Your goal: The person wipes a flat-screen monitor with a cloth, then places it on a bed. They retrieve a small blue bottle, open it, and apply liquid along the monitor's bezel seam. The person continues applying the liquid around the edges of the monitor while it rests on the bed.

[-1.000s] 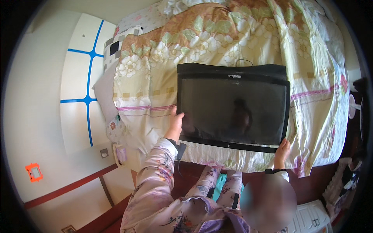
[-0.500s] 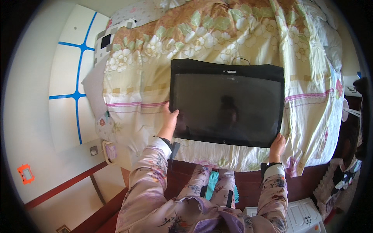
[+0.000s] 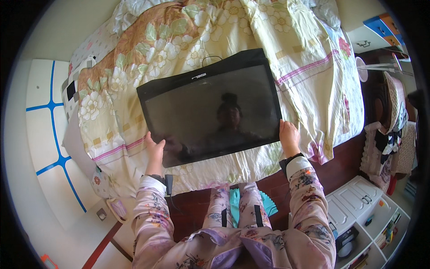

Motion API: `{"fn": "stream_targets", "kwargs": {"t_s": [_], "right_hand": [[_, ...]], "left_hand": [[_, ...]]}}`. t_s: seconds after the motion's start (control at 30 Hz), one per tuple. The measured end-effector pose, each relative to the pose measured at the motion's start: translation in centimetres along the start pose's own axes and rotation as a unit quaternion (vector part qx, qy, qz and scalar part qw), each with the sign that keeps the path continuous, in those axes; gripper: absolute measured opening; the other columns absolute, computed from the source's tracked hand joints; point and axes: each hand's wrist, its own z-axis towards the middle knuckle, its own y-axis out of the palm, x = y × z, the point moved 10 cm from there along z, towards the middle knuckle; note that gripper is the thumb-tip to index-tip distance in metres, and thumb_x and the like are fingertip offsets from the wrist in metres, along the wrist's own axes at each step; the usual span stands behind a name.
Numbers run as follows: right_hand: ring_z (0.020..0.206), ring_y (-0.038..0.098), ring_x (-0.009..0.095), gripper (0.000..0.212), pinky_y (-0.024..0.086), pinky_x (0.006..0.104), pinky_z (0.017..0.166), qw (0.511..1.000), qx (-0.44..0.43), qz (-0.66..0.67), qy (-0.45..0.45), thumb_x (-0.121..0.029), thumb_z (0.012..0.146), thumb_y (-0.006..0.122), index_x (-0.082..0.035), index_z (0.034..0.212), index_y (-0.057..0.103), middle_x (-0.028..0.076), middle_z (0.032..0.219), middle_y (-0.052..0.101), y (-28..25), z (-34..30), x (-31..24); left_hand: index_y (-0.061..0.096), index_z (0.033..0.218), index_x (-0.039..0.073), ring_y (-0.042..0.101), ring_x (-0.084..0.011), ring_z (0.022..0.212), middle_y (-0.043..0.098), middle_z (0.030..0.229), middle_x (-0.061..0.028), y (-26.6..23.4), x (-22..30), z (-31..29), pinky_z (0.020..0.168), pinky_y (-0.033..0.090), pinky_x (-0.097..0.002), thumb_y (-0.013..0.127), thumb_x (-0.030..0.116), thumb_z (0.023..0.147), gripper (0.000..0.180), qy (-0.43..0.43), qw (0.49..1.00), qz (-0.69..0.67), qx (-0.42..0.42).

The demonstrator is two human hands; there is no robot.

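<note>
A flat black screen, like a television or monitor [image 3: 210, 116], lies or is held just over a flowered bedspread; I cannot tell whether it rests on it. Its glossy face is turned up, with a dim reflection. At its near left corner my left hand [image 3: 154, 150] is closed round the edge, thumb on the front. My right hand [image 3: 290, 134] grips the right edge near the other near corner, its fingers partly hidden. From the far edge, a thin dark cord [image 3: 211, 57] loops onto the cloth.
The flowered bedspread [image 3: 309, 107] covers the bed in front of me. White panels with blue strips [image 3: 53, 116] line the left wall. At the lower right stands a white cabinet [image 3: 356, 197] with open shelves. Behind it hang clothes [image 3: 389, 143]. A turquoise item [image 3: 268, 204] lies by my legs.
The whole view has turned, so bed and screen now slant up to the right and sit further left. Both hands stay on the screen's edges.
</note>
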Motion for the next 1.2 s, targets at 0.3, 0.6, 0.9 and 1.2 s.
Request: {"fn": "stream_targets", "kwargs": {"t_s": [0.3,0.6,0.9,1.2], "right_hand": [[0.077,0.063,0.031,0.042,0.05,0.042,0.068,0.993,-0.065,-0.081,-0.059,-0.036,0.095,0.04,-0.007,0.077,0.064,0.012,0.083,0.064,-0.5,0.2,-1.8],[0.078,0.063,0.032,0.03,0.05,0.0429,0.065,0.996,-0.078,-0.015,-0.037,-0.033,0.092,0.048,-0.005,0.088,0.058,0.013,0.085,0.063,0.6,2.4,-1.4],[0.076,0.063,0.033,0.028,0.049,0.0439,0.064,0.995,-0.067,0.039,-0.057,-0.031,0.09,0.05,-0.005,0.085,0.058,0.013,0.083,0.063,0.5,2.9,-1.6],[0.077,0.063,0.033,0.025,0.049,0.0437,0.064,0.992,-0.085,0.061,-0.072,-0.03,0.088,0.052,-0.007,0.082,0.06,0.012,0.081,0.064,-0.1,3.4,-2.0]], "left_hand": [[0.028,0.137,-0.004,0.023,-0.0351,0.134,0.028,0.142,-0.024,0.5,3.8,-1.4,0.111,0.019,-0.0404,0.071,0.009,0.071,0.08,-0.011,0.991,0.13,0.008],[0.029,0.133,-0.012,0.03,-0.039,0.131,0.033,0.138,-0.0294,1.2,4.8,-0.8,0.109,0.024,-0.0427,0.075,0.039,0.071,0.092,-0.005,0.953,0.304,0.011],[0.035,0.13,-0.006,0.038,-0.0397,0.121,0.038,0.13,-0.0276,1.3,4.6,0.0,0.103,0.032,-0.0434,0.081,0.03,0.065,0.087,0.02,0.95,0.309,0.044],[0.037,0.124,-0.013,0.051,-0.0303,0.11,0.051,0.119,-0.022,1.6,6.7,-0.3,0.097,0.039,-0.0381,0.083,0.011,0.063,0.08,-0.049,0.983,0.176,0.033]]}}
